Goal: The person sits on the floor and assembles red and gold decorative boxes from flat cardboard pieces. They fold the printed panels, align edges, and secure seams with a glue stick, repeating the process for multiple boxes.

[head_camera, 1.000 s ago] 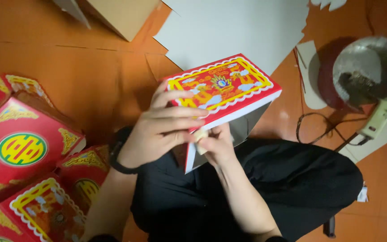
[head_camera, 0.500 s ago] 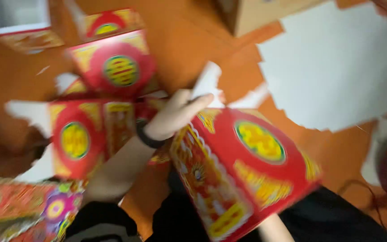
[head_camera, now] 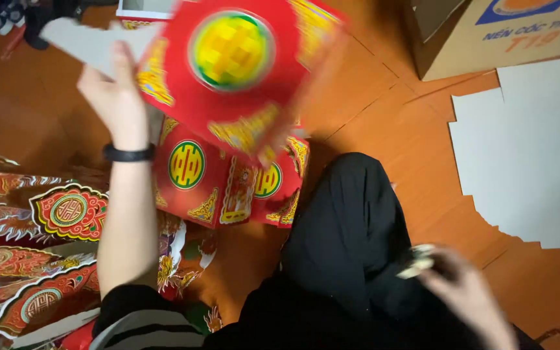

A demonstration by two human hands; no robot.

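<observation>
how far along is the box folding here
Done: folded red paper boxes already sit on the orange floor. In hand: the left hand holds another red box up over them, blurred; the right hand grips something small and blurred by the knee. Left: a stack of grey card sheets and flat printed cutouts lie unused.

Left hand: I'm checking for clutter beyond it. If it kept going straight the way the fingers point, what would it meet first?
The left hand already holds the red paper box with a grey flap. Beyond its fingers lies orange floor, then probably the dark items at the top edge; depth is unclear.
</observation>
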